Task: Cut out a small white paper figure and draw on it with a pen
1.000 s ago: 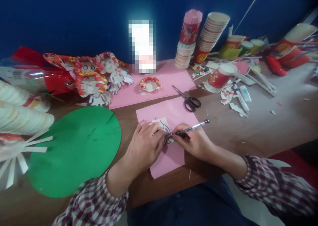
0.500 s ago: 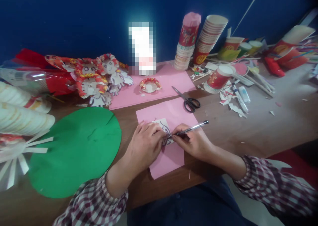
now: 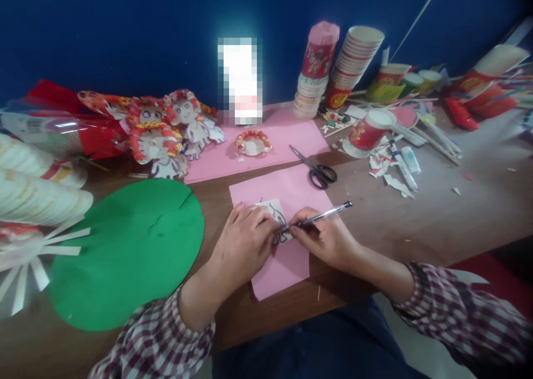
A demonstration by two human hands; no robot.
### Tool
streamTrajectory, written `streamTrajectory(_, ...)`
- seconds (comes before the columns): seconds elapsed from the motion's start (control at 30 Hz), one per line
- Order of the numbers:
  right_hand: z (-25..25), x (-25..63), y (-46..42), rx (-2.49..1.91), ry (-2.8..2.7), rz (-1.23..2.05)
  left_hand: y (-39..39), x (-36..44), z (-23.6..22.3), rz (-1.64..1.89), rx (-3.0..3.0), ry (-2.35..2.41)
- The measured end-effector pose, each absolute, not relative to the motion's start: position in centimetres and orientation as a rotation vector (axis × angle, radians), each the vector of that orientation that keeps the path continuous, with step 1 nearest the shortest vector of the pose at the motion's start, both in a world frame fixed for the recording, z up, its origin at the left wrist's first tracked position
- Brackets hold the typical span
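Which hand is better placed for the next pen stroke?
Right hand, probably: it holds the pen over the card, while the left hand rests on the card's left side.

Glossy plastic pen [image 3: 328, 210], matt pink paper [image 3: 278, 273], smooth wood-look table [image 3: 416, 218].

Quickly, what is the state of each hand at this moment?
Left hand: resting on the drawn-on white paper; whether it grips cannot be told.
Right hand: closed, holding a clear-barrelled pen.

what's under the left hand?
Part of a small white paper with dark drawn lines, lying on a pink sheet. Whatever the left hand covers directly, including any lines there, can't be seen.
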State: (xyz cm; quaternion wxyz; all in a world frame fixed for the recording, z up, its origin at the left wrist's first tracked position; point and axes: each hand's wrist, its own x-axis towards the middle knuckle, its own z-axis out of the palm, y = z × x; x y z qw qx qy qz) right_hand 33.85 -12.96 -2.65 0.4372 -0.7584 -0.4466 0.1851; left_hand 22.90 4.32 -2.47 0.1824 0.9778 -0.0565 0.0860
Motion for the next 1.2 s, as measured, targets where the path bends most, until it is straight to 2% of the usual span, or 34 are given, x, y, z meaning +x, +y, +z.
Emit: streamTrajectory(1.2,-2.78,33.78,-12.99,-1.858,-1.123,0.450,4.28,22.95,-2.52,0.214,2.745,-0.162)
